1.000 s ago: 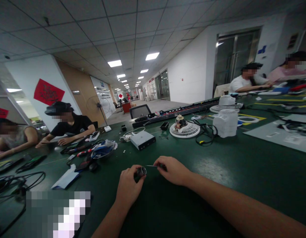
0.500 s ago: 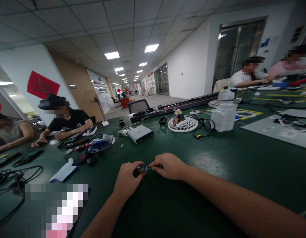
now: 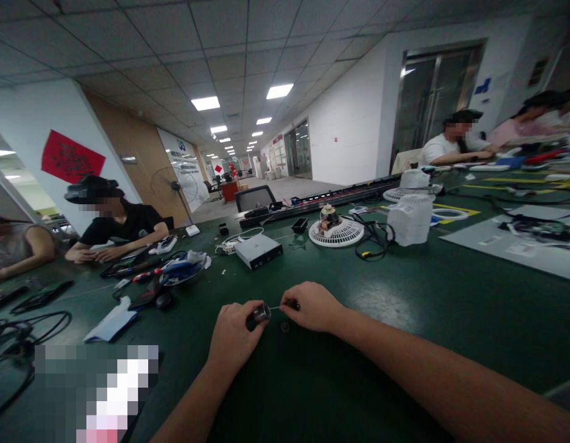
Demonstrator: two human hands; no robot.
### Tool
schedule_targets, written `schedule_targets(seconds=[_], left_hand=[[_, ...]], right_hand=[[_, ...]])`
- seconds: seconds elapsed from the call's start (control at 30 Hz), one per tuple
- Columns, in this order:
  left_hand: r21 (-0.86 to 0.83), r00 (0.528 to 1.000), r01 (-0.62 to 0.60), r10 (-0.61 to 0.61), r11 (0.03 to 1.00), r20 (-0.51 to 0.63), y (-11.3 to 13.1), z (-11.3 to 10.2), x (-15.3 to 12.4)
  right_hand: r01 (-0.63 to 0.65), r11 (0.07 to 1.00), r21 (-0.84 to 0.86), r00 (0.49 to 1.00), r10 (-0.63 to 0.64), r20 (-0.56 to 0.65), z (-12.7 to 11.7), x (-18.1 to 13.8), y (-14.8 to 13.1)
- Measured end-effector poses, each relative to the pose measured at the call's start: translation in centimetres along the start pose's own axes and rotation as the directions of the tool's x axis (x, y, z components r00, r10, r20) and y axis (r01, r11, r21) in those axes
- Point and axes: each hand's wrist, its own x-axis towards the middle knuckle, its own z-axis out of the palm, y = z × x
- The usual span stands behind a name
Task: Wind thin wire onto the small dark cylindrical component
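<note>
Dark-grey tube (image 3: 261, 312): held in the left hand (image 3: 236, 335).
Right hand (image 3: 312, 306): pinches a thin rod (image 3: 274, 307), just right of the tube.
Round bit (image 3: 285, 327): new, near the tube; dim, but maybe it came out.

One head-worn camera looks forward and down across the green table (image 3: 321, 394) (near, lower half), corridor (image 3: 292, 187) above centre.

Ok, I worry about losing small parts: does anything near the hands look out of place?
Yes: a small dark round piece shows just below the right hand, against the green table. It looks odd because neither hand seems to hold it; the left hand grips a cylinder, the right a thin rod.
</note>
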Motion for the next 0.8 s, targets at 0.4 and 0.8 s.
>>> schedule_targets(seconds=[0.4,0.8], left_hand=[[-0.038,0.975,0.22,-0.221,0.975,-0.019,-1.5,0.5,0.4],[-0.055,0.979,0.203,-0.201,0.978,0.03,-1.7,0.8,0.2]], right_hand=[[-0.086,0.982,0.167,0.984,0.057,0.169,1.2,0.1,-0.6],[-0.137,0.979,0.15,0.977,0.108,0.185,0.5,0.0,0.0]])
